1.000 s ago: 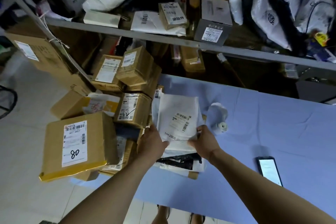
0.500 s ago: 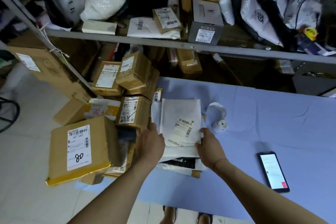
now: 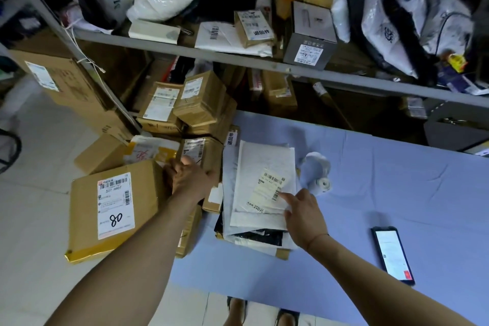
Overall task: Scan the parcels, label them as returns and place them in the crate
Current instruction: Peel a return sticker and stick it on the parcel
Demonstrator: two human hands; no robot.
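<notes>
The white padded mailer [image 3: 264, 182] lies label-up on top of a stack of flat parcels [image 3: 254, 238] on the blue-covered table [image 3: 397, 193], directly under the fingertips of the right hand [image 3: 304, 217]. That hand is spread and flat, its forefinger stretched onto the edge of the barcode label [image 3: 271, 185], pinning rather than gripping. The left hand [image 3: 190, 180] is off to the far side of the stack, resting on a small brown taped box [image 3: 202, 156]; its fingers curl over the box's near edge, though I cannot tell whether they truly grasp it or only lean there. Just beyond the right hand's fingertips sits a roll of return stickers [image 3: 317, 174], and well behind its wrist, toward the person, a phone [image 3: 394, 254] lies with its screen lit, which I take to be the scanner. To my eye the step is getting this mailer ready to scan. Done well, the right hand should keep the label flat and unwrinkled, fingers off the bars themselves, while the phone is brought squarely over it; the light here is dim, so a steady hold matters. The big carton marked 80 [image 3: 113, 206] overhangs the pile near the left forearm, and a careless elbow could tip it. I see no crate from here.
</notes>
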